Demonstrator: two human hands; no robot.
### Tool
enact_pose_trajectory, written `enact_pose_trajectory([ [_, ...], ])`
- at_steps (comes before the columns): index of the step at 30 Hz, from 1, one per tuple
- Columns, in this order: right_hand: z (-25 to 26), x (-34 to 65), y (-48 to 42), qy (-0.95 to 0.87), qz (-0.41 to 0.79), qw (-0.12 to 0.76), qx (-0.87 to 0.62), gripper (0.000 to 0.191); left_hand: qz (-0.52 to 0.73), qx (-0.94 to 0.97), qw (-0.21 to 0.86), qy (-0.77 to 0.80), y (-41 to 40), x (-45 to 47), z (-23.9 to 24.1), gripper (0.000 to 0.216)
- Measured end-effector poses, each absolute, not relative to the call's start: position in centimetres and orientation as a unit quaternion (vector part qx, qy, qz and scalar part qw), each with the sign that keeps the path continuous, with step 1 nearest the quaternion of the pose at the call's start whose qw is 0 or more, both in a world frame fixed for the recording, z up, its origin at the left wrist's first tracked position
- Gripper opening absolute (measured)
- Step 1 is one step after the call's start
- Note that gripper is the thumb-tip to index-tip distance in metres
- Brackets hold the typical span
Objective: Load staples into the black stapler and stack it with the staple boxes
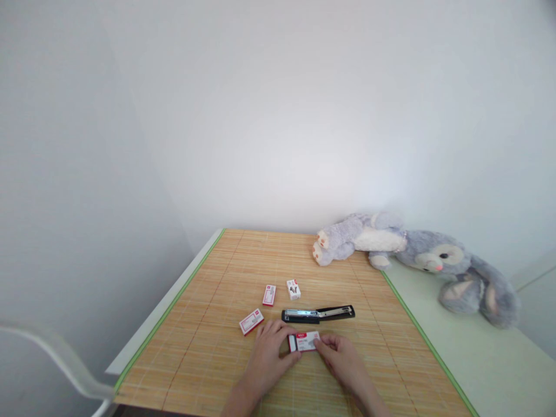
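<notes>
Both my hands hold a small red and white staple box [305, 341] just above the bamboo mat [208, 347]. My left hand [270, 354] pinches the box's left end, where the inner tray looks slid partly out. My right hand [341, 354] pinches its right end. Directly behind the box lies a black stapler [318, 314], swung open flat with its metal channel showing. Three more small staple boxes rest on the mat: one at the left [251, 321], one farther back [269, 295], one behind the stapler [293, 289].
A grey and white plush rabbit [417, 258] lies on its side at the back right, partly on the pale green table surface [478, 359]. White walls close the table at the back and left. A white chair back [56, 359] curves in at the lower left.
</notes>
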State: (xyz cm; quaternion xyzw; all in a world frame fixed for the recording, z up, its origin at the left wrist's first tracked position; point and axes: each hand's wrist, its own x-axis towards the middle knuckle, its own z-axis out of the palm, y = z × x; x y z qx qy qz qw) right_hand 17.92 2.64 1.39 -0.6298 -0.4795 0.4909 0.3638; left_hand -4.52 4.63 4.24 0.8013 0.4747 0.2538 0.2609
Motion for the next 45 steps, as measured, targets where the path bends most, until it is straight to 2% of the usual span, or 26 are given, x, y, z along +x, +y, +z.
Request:
enact_pose_trajectory([
  [6,0.6,20.6,2.5,-0.479,0.431,0.372,-0.669,0.046,0.282,0.791,0.269,0.472,4.9,-5.5,3.5,0.032],
  [10,1.8,20.6,2.8,-0.513,0.337,0.388,-0.688,0.037,0.307,0.783,0.267,0.470,4.8,-5.1,3.7,0.038],
  [13,3.2,19.4,3.9,-0.582,0.267,0.364,-0.677,0.034,0.336,0.766,0.256,0.485,4.9,-4.7,3.9,0.026],
  [16,4.4,17.9,5.6,-0.620,0.243,0.338,-0.666,0.031,0.334,0.772,0.228,0.491,5.0,-4.4,4.0,0.031],
  [23,5.5,15.7,8.7,-0.658,0.230,0.306,-0.649,0.019,0.305,0.778,0.207,0.508,4.7,-4.4,3.8,0.040],
  [28,5.3,15.1,8.8,-0.659,0.229,0.298,-0.652,0.026,0.279,0.791,0.199,0.506,4.7,-4.3,3.6,0.038],
  [36,3.2,12.8,8.7,-0.621,0.247,0.329,-0.667,0.022,0.258,0.794,0.186,0.518,4.8,-4.3,3.6,0.061],
  [45,2.8,11.4,9.0,-0.606,0.260,0.357,-0.662,0.021,0.259,0.790,0.196,0.521,4.7,-4.3,3.9,0.066],
])
